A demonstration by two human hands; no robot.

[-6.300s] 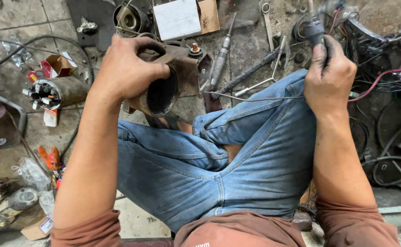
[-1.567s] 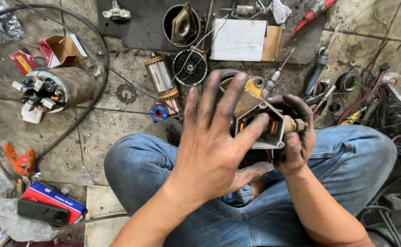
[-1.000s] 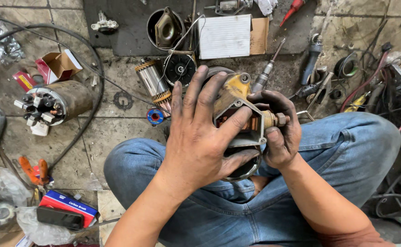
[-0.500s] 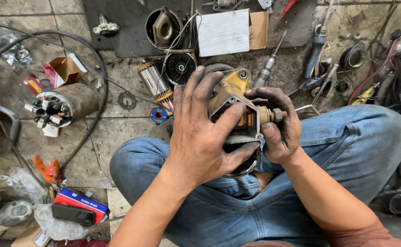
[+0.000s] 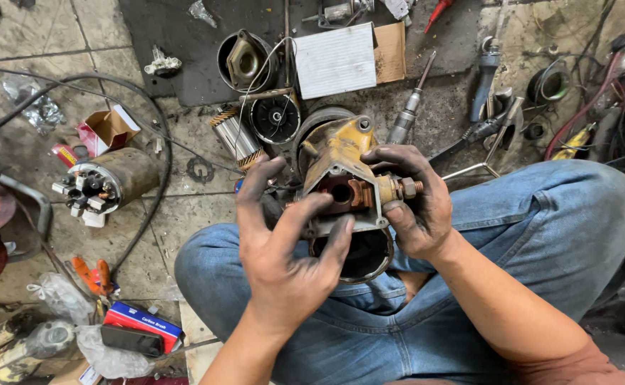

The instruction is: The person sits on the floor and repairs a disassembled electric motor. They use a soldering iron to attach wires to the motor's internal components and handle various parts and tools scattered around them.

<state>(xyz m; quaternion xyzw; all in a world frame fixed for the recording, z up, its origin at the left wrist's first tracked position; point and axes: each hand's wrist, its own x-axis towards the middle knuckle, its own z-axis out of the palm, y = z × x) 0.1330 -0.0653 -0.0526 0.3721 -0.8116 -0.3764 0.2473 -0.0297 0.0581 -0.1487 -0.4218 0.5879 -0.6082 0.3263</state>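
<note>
Fingers of the left hand spread and curl over the front of a starter motor housing, greasy tips touching its rim, not fully clenched. Right hand grips the housing from 3 o'clock, thumb and fingers wrapped around the brass-coloured terminal stud side. Housing is cast metal, yellow-painted on top, grimy, with a dark round bore facing down; it sits above the lap, over blue denim jeans.

Outward on the cracked concrete floor: at 12 o'clock a white rectangular paper pad on brown cardboard, and a round metal cup part. At 11 o'clock a copper-wound armature and a black round end cap. At 1 o'clock a screwdriver with steel shaft. At 9 o'clock a rusty cylindrical motor body and a small red open carton. At 7 o'clock a blue-red flat box, orange pliers. Black cable loops across the left.
</note>
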